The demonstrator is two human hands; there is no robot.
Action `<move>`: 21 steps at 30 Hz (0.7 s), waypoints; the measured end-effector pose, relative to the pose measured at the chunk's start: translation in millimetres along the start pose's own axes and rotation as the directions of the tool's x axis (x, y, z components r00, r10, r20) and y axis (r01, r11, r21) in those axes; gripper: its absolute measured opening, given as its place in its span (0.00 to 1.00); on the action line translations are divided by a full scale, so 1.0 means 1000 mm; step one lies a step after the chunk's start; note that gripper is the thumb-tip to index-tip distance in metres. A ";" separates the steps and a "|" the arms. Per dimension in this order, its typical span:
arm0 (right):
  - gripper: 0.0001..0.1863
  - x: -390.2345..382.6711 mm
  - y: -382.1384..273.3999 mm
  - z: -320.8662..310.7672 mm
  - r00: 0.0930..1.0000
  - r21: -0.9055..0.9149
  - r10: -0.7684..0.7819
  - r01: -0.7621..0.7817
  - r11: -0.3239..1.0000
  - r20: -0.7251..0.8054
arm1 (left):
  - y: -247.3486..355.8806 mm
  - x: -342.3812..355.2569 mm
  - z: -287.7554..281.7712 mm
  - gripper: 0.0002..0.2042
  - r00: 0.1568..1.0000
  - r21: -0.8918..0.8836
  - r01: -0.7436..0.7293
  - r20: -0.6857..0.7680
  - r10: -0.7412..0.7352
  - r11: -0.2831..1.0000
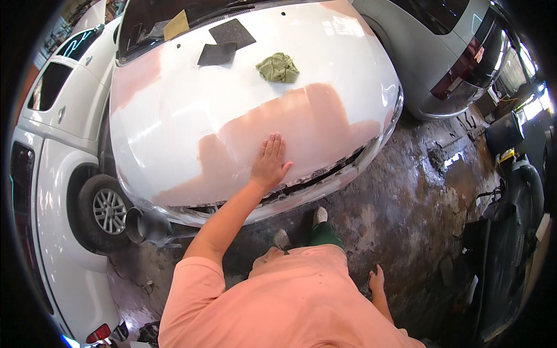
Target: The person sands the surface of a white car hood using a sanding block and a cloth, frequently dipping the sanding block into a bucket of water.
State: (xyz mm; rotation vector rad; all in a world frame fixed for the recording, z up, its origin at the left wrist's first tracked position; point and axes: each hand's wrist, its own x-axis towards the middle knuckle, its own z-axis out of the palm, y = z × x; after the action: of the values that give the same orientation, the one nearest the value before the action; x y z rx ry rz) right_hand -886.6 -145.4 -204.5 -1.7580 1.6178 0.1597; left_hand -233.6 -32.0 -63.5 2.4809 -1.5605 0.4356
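My left hand [270, 158] lies flat, fingers straight, on a pinkish filler patch [316, 113] on the white car hood [156, 139]. Above the patch lies a crumpled olive-green cloth [277, 68]. Two dark sanding sheets [232, 32] and a tan sheet [175, 25] rest toward the windscreen end of the hood. My right hand [376, 278] hangs low beside my body over the stained floor, fingers loosely apart, with nothing visible in it. The dark gap along the hood's front edge runs just below my left hand.
A white vehicle [64, 180] stands close on the left, a dark cylindrical container [139, 226] by its wheel. Another vehicle [441, 64] is at upper right. Dark bucket [502, 133] and black plastic panels [505, 232] line the right side. The wet-looking floor [406, 191] lies between.
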 end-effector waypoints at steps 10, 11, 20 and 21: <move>0.31 -0.005 -0.010 0.007 1.000 0.016 0.023 -0.023 1.000 -0.018 | 0.013 -0.073 0.008 0.42 0.985 0.021 -0.147 0.094 0.145 0.989; 0.31 -0.009 -0.010 0.010 0.999 0.023 0.039 -0.039 0.999 -0.020 | 0.012 -0.077 0.008 0.42 0.981 0.004 -0.163 0.106 0.161 0.987; 0.32 -0.049 0.026 0.046 0.981 0.087 0.189 -0.184 0.979 -0.047 | 0.011 0.054 0.007 0.42 0.978 -0.059 -0.207 -0.025 0.206 0.977; 0.32 -0.053 0.028 0.047 0.976 0.081 0.209 -0.204 0.976 -0.054 | 0.012 0.078 0.011 0.42 0.987 -0.043 -0.163 -0.005 0.163 0.986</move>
State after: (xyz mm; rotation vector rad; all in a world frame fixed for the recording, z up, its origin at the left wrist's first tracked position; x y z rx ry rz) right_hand -904.6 -73.5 -222.0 -1.5500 1.8275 0.1402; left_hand -211.2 -106.4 -48.1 2.3291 -1.7610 0.4221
